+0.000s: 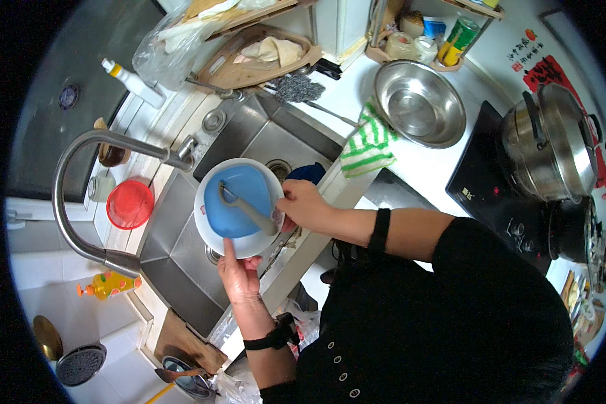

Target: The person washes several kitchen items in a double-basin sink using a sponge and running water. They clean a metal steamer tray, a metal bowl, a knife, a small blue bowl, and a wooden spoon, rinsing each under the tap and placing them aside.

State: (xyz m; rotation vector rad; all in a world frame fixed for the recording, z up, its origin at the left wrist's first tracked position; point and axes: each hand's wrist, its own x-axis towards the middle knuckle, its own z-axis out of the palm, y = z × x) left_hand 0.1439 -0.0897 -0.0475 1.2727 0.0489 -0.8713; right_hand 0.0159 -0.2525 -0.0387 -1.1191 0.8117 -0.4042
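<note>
Both my hands hold a white bowl point(201, 222) above the double stainless-steel sink point(182, 288). A blue plastic dish point(222, 222) with rounded corners sits inside it. Lying across the dish is a grey-handled utensil point(250, 212), perhaps a peeler, with its curved head towards the faucet. My left hand point(238, 278) grips the bowl's near-left rim from below, thumb at the edge. On the opposite side, my right hand point(305, 204) has its fingers closed at the rim; some fingers are hidden. A dark blue item point(307, 173) rests in the basin beside my right hand, partly covered.
A tall gooseneck faucet point(60, 187) arches over the left basin. A red strainer point(130, 204) and a yellow pump bottle point(110, 286) stand along the sink's edge. To the right are a striped cloth point(366, 146), a steel basin point(419, 103) and a steamer pot point(545, 146) on a cooktop point(485, 177).
</note>
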